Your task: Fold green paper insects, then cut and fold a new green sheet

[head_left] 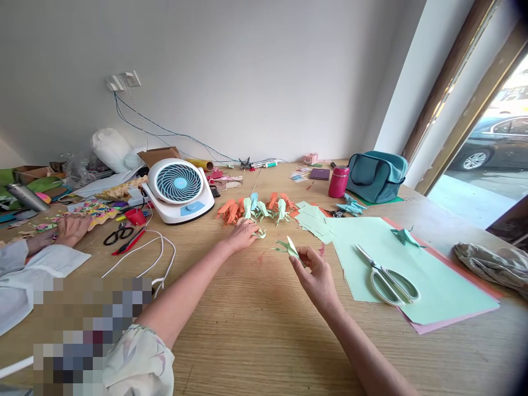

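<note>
My right hand (pixel 315 270) is raised over the wooden table (pixel 256 330) and pinches a light green folded paper figure (pixel 289 246) at its fingertips. My left hand (pixel 242 234) stretches forward and rests its fingers on another small pale green folded figure (pixel 259 234) lying on the table. Just beyond it stands a row of orange, green and blue folded paper figures (pixel 256 209). Both forearms are bare and reach in from the bottom edge.
A white desk fan (pixel 179 190) stands left of the figures. Large green sheets (pixel 412 275) with white scissors (pixel 388 278) lie at right, cut green squares (pixel 313 220) behind. A red flask (pixel 338 181) and teal bag (pixel 377 176) stand at the back. Another person's hand (pixel 72 228) rests at left near black scissors (pixel 117 234).
</note>
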The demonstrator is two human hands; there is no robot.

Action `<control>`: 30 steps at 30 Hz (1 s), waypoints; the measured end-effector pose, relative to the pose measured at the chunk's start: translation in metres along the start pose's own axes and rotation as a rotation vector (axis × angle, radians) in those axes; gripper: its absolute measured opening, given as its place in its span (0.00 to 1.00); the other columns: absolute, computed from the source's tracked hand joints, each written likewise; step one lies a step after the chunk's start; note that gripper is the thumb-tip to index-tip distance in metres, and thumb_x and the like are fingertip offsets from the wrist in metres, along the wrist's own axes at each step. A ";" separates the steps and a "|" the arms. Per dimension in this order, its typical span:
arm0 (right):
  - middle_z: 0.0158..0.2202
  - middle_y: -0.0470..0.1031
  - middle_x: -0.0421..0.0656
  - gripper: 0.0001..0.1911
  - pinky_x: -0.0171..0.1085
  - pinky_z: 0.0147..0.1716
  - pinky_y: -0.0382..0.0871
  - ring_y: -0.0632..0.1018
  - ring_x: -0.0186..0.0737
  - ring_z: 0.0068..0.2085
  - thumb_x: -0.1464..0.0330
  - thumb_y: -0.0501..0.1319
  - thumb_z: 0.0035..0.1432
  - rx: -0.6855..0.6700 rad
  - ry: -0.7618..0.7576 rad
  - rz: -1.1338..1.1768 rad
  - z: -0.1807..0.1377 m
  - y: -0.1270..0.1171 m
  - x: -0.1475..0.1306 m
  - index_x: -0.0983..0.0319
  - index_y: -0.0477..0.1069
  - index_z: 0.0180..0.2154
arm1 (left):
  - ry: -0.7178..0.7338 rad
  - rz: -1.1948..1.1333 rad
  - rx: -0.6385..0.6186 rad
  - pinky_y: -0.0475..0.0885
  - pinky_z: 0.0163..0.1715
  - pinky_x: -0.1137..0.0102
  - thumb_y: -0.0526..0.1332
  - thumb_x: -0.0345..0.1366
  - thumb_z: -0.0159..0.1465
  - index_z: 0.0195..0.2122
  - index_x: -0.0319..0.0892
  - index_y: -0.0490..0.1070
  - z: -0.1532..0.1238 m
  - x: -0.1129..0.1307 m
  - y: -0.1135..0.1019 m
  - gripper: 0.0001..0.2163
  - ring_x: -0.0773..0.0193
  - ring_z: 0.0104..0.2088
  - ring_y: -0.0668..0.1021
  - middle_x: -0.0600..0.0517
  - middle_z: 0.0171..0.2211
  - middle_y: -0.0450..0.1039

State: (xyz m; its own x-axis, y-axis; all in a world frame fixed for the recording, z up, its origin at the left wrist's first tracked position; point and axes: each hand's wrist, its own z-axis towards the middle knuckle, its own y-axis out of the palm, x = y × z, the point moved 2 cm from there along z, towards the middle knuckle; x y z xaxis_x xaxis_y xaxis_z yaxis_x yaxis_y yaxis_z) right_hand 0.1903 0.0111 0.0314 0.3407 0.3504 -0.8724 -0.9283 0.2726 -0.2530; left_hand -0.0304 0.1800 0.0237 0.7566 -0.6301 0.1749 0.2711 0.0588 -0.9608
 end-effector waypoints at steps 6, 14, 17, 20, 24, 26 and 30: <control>0.33 0.77 0.42 0.12 0.38 0.38 0.69 0.76 0.39 0.35 0.59 0.61 0.59 0.044 -0.006 0.020 0.007 -0.014 -0.001 0.61 0.73 0.35 | -0.030 -0.354 -0.255 0.70 0.37 0.72 0.60 0.38 0.62 0.52 0.42 0.63 -0.028 0.024 -0.029 0.18 0.65 0.34 0.77 0.53 0.36 0.77; 0.32 0.75 0.41 0.08 0.38 0.39 0.68 0.76 0.39 0.35 0.61 0.61 0.59 0.012 -0.012 -0.053 0.005 -0.012 -0.006 0.60 0.71 0.34 | -0.024 -0.573 -0.344 0.70 0.36 0.72 0.58 0.41 0.65 0.43 0.44 0.74 -0.077 0.083 -0.020 0.10 0.63 0.38 0.78 0.50 0.40 0.78; 0.32 0.75 0.40 0.07 0.37 0.37 0.68 0.75 0.39 0.35 0.62 0.60 0.60 -0.004 -0.031 -0.094 0.003 -0.010 -0.003 0.60 0.71 0.34 | -0.006 -0.453 -0.131 0.67 0.51 0.67 0.62 0.42 0.64 0.51 0.47 0.72 -0.087 0.085 -0.017 0.15 0.57 0.52 0.75 0.48 0.52 0.75; 0.33 0.75 0.41 0.07 0.37 0.37 0.68 0.75 0.39 0.35 0.63 0.60 0.60 -0.014 -0.083 -0.137 0.002 -0.008 -0.001 0.60 0.71 0.35 | 0.051 -0.352 -0.068 0.63 0.56 0.62 0.66 0.42 0.60 0.53 0.47 0.71 -0.095 0.084 -0.012 0.20 0.54 0.56 0.72 0.48 0.52 0.74; 0.32 0.74 0.42 0.05 0.39 0.37 0.68 0.73 0.40 0.34 0.64 0.59 0.61 -0.052 -0.183 -0.187 0.000 -0.004 -0.001 0.59 0.69 0.35 | 0.061 -0.313 -0.023 0.64 0.53 0.62 0.66 0.40 0.61 0.49 0.48 0.74 -0.098 0.086 -0.004 0.15 0.55 0.52 0.74 0.50 0.46 0.77; 0.33 0.74 0.43 0.04 0.39 0.37 0.68 0.73 0.40 0.34 0.65 0.58 0.62 -0.079 -0.227 -0.220 -0.002 -0.003 -0.001 0.59 0.68 0.35 | 0.064 -0.301 -0.010 0.64 0.50 0.62 0.66 0.39 0.61 0.47 0.48 0.76 -0.098 0.088 -0.002 0.12 0.56 0.50 0.75 0.50 0.43 0.78; 0.35 0.74 0.44 0.03 0.39 0.37 0.68 0.74 0.41 0.36 0.67 0.58 0.62 -0.112 -0.275 -0.285 -0.004 -0.003 0.001 0.58 0.69 0.38 | 0.017 -0.313 0.103 0.65 0.47 0.63 0.67 0.39 0.61 0.45 0.47 0.77 -0.100 0.082 -0.010 0.11 0.57 0.45 0.76 0.51 0.42 0.78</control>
State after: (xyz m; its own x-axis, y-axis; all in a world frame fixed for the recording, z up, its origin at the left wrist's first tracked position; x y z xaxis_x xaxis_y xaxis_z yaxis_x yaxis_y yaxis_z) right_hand 0.1924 0.0074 0.0300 0.5993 0.5054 -0.6208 -0.7965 0.2990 -0.5255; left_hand -0.0306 0.0502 0.0263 0.6174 -0.6425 0.4538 0.5482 -0.0623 -0.8340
